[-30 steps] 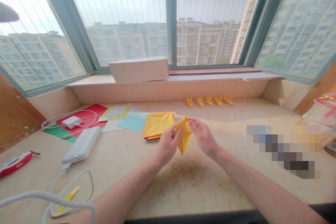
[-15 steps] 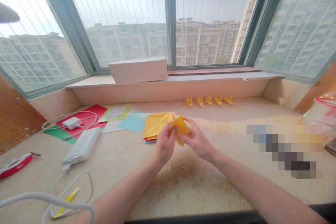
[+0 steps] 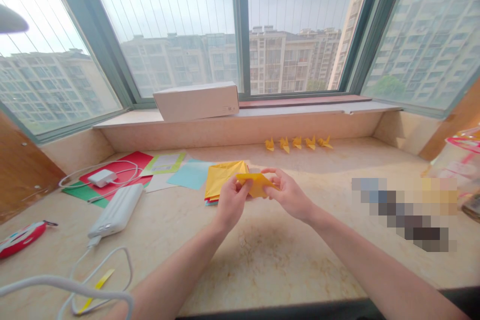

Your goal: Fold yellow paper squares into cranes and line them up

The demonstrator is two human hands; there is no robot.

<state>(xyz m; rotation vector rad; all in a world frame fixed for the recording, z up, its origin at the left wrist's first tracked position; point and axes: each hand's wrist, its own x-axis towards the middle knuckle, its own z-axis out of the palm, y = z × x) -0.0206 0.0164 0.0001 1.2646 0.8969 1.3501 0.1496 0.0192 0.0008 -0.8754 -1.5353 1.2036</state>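
Both hands hold a partly folded yellow paper [image 3: 255,183] just above the marble counter [image 3: 262,255]. My left hand [image 3: 229,203] pinches its left end, fingers closed on it. My right hand [image 3: 288,194] pinches its right end with thumb and fingers. The paper lies nearly flat between them. Just behind my left hand sits a stack of coloured sheets [image 3: 222,181] with a yellow one on top. Several small yellow folded cranes [image 3: 297,143] stand in a row near the wall.
A white power bank [image 3: 116,210] with a cable [image 3: 93,270], a white charger [image 3: 101,177] on red and green sheets, light blue paper [image 3: 189,176], a red item [image 3: 20,236] at the left edge. A white box [image 3: 197,100] lies on the window ledge. Clear bags [image 3: 459,165] at right.
The yellow paper hung point-down between my hands a second ago; it is now turned nearly flat and held lower and a little further from me. My hands stayed close together.
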